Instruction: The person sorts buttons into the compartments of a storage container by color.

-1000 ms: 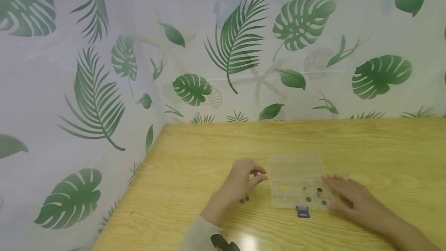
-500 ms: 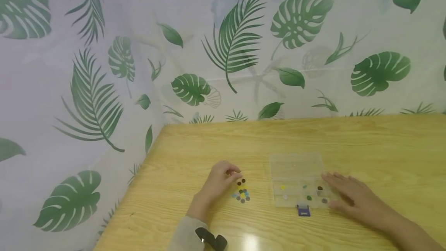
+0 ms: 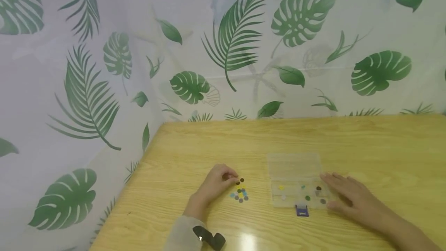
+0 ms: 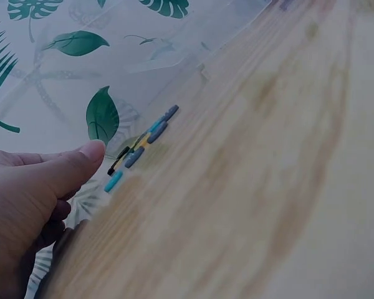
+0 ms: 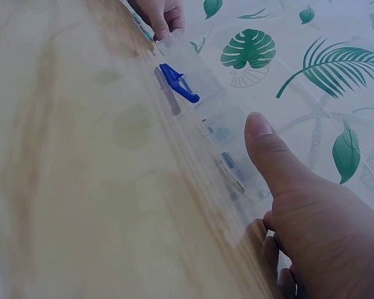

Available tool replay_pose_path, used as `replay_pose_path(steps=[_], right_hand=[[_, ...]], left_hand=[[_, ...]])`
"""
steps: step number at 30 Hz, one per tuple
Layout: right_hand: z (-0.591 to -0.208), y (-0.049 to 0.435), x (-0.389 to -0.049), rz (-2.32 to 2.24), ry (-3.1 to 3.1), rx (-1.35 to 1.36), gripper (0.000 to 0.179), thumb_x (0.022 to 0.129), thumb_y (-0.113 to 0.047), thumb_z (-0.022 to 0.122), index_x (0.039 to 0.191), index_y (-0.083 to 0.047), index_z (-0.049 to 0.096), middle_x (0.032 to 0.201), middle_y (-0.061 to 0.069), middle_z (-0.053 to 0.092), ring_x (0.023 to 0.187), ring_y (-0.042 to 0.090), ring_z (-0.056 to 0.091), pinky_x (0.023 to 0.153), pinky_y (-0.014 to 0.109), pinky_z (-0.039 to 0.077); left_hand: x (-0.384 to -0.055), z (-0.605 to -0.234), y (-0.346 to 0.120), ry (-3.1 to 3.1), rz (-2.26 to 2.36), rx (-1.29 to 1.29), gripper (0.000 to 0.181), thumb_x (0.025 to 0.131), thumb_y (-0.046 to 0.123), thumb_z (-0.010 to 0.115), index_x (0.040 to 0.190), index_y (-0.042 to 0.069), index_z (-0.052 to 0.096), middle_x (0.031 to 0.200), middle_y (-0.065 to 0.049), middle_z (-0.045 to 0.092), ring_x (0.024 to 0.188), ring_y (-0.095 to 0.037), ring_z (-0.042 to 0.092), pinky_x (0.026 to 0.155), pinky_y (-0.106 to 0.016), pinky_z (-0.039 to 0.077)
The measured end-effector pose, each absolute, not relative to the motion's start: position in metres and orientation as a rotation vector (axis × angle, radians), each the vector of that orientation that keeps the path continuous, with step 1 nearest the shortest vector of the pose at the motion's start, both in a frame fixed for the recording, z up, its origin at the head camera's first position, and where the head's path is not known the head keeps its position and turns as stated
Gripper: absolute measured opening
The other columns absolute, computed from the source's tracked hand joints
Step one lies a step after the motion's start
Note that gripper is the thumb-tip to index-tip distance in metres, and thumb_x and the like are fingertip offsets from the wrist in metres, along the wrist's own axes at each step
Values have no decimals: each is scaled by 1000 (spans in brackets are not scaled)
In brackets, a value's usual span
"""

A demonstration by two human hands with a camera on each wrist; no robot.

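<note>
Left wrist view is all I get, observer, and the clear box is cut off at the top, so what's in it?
Observer: In the head view, the clear box holds, among others, a green piece and a yellow piece in separate compartments.
Operator: Anything at its right end?
Observer: Yes, the right hand is there, in the head and right wrist views.
Operator: And outside it? My angle is nearly edge-on.
Observer: From above, the loose pieces lie spread in a small patch, with two black discs at its far edge, by the left hand.
</note>
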State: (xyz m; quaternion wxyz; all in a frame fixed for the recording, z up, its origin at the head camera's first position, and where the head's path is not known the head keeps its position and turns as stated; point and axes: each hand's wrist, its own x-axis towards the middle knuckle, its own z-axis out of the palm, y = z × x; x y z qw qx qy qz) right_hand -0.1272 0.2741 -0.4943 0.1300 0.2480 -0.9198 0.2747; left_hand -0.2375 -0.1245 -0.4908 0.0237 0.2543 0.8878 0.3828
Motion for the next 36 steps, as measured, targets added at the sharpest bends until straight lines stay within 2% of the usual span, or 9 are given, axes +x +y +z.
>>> replay_pose_path(steps=[7, 13, 20, 26, 36], right_hand=[[-491, 275, -129, 798, -2667, 736, 71, 84, -21, 70, 146, -15, 37, 139, 19, 47, 134, -14, 9, 110, 12, -4], [-489, 278, -131, 783, -2664, 746, 71, 83, -22, 71, 146, -14, 37, 138, 19, 48, 134, -14, 8, 109, 12, -4], [-485, 278, -131, 831, -2676, 738, 70, 84, -21, 70, 145, -15, 38, 138, 18, 49, 133, -14, 9, 109, 11, -4], [-485, 279, -131, 838, -2675, 740, 71, 83, -21, 71, 146, -15, 37, 138, 20, 49, 133, -15, 9, 108, 10, -4], [-484, 279, -133, 825, -2662, 756, 71, 83, -20, 71, 145, -13, 38, 137, 22, 48, 134, -15, 8, 108, 10, -4]], left_hand=[[-238, -490, -125, 2710, 1193, 854, 11, 87, 32, 67, 91, 21, 70, 83, 11, 56, 82, -9, 46, 74, -23, 42], [-236, -487, -125, 2699, 1161, 896, 11, 90, 31, 65, 94, 22, 69, 83, 13, 57, 81, -8, 46, 74, -23, 41], [-237, -484, -125, 2703, 1141, 937, 6, 87, 26, 68, 92, 23, 70, 82, 13, 56, 80, -7, 44, 73, -22, 40], [-236, -483, -124, 2718, 1110, 899, 5, 87, 29, 68, 91, 26, 70, 83, 14, 56, 81, -7, 44, 74, -22, 40], [-236, -484, -122, 2772, 1038, 909, 8, 86, 30, 70, 89, 23, 70, 79, 14, 54, 76, -6, 42, 70, -21, 38]])
